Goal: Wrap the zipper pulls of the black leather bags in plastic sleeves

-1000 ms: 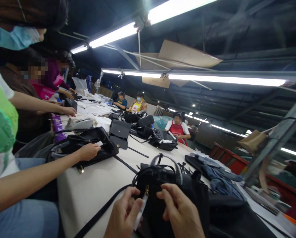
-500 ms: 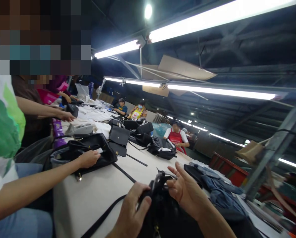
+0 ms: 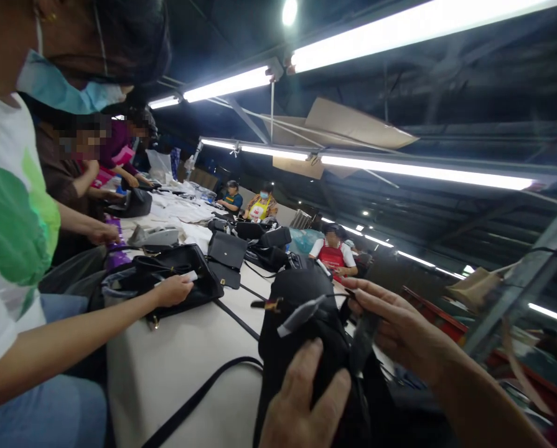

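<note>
A black bag (image 3: 301, 289) stands tilted up in front of me, with a short tab and a gold-coloured metal fitting (image 3: 273, 305) on its side. My left hand (image 3: 306, 398) is closed on the bag from below, thumb and finger apart with black material between them. Beside the bag's right side, my right hand (image 3: 394, 317) pinches a thin black strap. A piece wrapped in grey film (image 3: 301, 316) lies along this strap over the bag. Another dark, film-like piece (image 3: 365, 339) hangs below my right fingers. The bag's lower part is dark and hard to make out.
A co-worker's hand (image 3: 173, 291) at the left holds a small white piece over another black bag (image 3: 203, 267). A black strap (image 3: 203, 389) trails across the pale table (image 3: 180, 361). More black bags (image 3: 226, 252) and white material (image 3: 175, 208) lie farther back. Several people sit or stand around.
The black bag has been raised and turned in front of me. My left hand has shifted right onto it; my right hand, open before, now pinches the strap. A co-worker's far hand has drawn back.
</note>
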A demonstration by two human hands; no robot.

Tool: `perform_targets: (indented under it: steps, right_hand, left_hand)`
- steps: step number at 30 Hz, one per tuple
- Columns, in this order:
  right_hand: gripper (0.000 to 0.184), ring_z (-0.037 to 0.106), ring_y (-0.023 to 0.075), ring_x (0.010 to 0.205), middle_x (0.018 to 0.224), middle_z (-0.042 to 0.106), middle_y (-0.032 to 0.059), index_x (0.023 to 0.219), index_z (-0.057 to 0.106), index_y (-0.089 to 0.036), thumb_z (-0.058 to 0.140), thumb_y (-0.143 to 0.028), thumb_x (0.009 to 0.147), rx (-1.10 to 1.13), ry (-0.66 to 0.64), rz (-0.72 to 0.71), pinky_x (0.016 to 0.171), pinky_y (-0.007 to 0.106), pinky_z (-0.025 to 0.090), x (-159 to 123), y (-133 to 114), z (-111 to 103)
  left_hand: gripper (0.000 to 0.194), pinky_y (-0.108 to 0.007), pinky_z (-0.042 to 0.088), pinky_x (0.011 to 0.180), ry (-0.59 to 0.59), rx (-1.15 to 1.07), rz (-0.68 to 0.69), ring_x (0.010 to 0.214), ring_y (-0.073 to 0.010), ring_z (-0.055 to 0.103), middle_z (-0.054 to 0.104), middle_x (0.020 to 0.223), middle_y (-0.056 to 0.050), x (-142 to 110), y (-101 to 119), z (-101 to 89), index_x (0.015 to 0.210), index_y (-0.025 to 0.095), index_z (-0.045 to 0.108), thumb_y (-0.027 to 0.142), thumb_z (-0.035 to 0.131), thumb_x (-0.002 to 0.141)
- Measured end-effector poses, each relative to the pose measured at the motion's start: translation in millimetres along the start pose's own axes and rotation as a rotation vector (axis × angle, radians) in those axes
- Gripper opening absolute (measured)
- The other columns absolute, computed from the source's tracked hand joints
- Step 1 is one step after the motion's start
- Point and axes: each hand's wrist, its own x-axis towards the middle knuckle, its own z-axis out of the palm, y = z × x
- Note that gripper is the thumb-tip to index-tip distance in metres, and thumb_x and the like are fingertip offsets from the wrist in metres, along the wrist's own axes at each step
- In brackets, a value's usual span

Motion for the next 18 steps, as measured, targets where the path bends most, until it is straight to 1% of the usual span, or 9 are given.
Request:
perform_targets:
  steps: [1, 3, 6, 8, 11, 13, 14, 16, 18]
  right_hand:
    - [0.042, 0.030, -0.0020, 0.033, 0.060, 0.061, -0.0028, 0.097, 0.070, -0.016, 0.087, -0.033, 0.061, -0.017, -0.046, -0.060, 0.031, 0.009, 0.022, 8.4, -6.1, 1.6]
    - [0.036, 0.032, -0.0015, 0.033, 0.060, 0.062, -0.0027, 0.093, 0.070, -0.013, 0.084, -0.032, 0.066, -0.059, -0.149, -0.186, 0.030, 0.009, 0.022, 29.7, -19.1, 6.3]
    - [0.026, 0.036, -0.0005, 0.033, 0.063, 0.065, -0.0027, 0.097, 0.068, -0.013, 0.077, -0.025, 0.075, -0.049, -0.179, -0.259, 0.034, 0.010, 0.030, 67.2, -36.6, 12.8]
    - [0.029, 0.050, 0.0029, 0.042, 0.071, 0.068, -0.0018, 0.111, 0.064, -0.016, 0.070, -0.021, 0.083, -0.043, -0.194, -0.277, 0.043, 0.014, 0.043, 90.4, -44.7, 13.9]
    - [0.047, 0.069, 0.0121, 0.070, 0.087, 0.070, 0.0003, 0.134, 0.044, -0.022, 0.062, -0.029, 0.091, -0.066, -0.170, -0.270, 0.064, 0.028, 0.056, 112.4, -49.8, 5.7]
    - [0.055, 0.071, 0.0161, 0.080, 0.093, 0.070, 0.0047, 0.137, 0.038, -0.020, 0.062, -0.040, 0.091, -0.136, -0.121, -0.240, 0.069, 0.034, 0.057, 115.2, -46.9, -9.2]
    - [0.056, 0.071, 0.0177, 0.081, 0.095, 0.071, 0.0075, 0.134, 0.041, -0.018, 0.063, -0.043, 0.089, -0.190, -0.098, -0.215, 0.069, 0.035, 0.057, 112.9, -42.5, -19.9]
    - [0.049, 0.072, 0.0201, 0.081, 0.095, 0.072, 0.0115, 0.122, 0.053, -0.014, 0.068, -0.043, 0.085, -0.330, -0.066, -0.142, 0.071, 0.037, 0.057, 101.6, -25.7, -46.4]
    - [0.036, 0.072, 0.0220, 0.077, 0.090, 0.073, 0.0124, 0.108, 0.063, -0.013, 0.069, -0.037, 0.082, -0.520, -0.041, -0.040, 0.071, 0.039, 0.057, 81.7, 3.5, -75.8]
  left_hand:
    - [0.054, -0.049, 0.046, 0.105, -0.029, 0.043, 0.095, 0.139, -0.0347, 0.037, 0.037, 0.152, -0.016, 15.8, -8.6, -4.7, 0.144, 0.028, 0.042, 0.016, 0.047, 0.091]
    - [0.050, -0.053, 0.036, 0.111, 0.068, 0.146, 0.133, 0.144, -0.0328, 0.027, 0.034, 0.153, -0.017, 52.0, -31.6, -12.2, 0.140, 0.022, 0.046, 0.009, 0.038, 0.092]
    - [0.037, -0.056, 0.027, 0.115, 0.158, 0.284, 0.236, 0.147, -0.0336, 0.014, 0.030, 0.154, -0.017, 109.3, -78.5, -16.9, 0.128, 0.017, 0.055, 0.013, 0.039, 0.095]
    - [0.034, -0.054, 0.025, 0.116, 0.096, 0.386, 0.228, 0.148, -0.0316, 0.009, 0.031, 0.154, -0.017, 142.8, -113.4, -18.4, 0.124, 0.014, 0.057, 0.015, 0.037, 0.096]
    - [0.043, -0.053, 0.022, 0.116, -0.095, 0.571, 0.045, 0.149, -0.0297, 0.004, 0.026, 0.158, -0.017, 172.6, -160.2, -23.2, 0.132, 0.015, 0.053, 0.009, 0.029, 0.096]
    - [0.044, -0.065, 0.015, 0.112, -0.110, 0.636, -0.065, 0.148, -0.0376, 0.006, 0.024, 0.157, -0.024, 172.6, -182.0, -27.4, 0.133, 0.010, 0.051, 0.006, 0.032, 0.094]
    - [0.046, -0.069, 0.013, 0.111, -0.108, 0.692, -0.139, 0.147, -0.0401, 0.007, 0.023, 0.157, -0.026, 166.3, -189.1, -28.5, 0.135, 0.008, 0.049, 0.005, 0.032, 0.092]
    - [0.051, -0.070, 0.013, 0.110, -0.127, 0.758, -0.232, 0.147, -0.0419, 0.009, 0.020, 0.156, -0.029, 142.9, -195.6, -26.3, 0.137, 0.004, 0.046, 0.001, 0.033, 0.088]
    - [0.058, -0.065, 0.017, 0.112, -0.188, 0.730, -0.226, 0.147, -0.0400, 0.011, 0.020, 0.157, -0.028, 109.0, -193.0, -15.7, 0.139, 0.003, 0.045, -0.003, 0.035, 0.083]
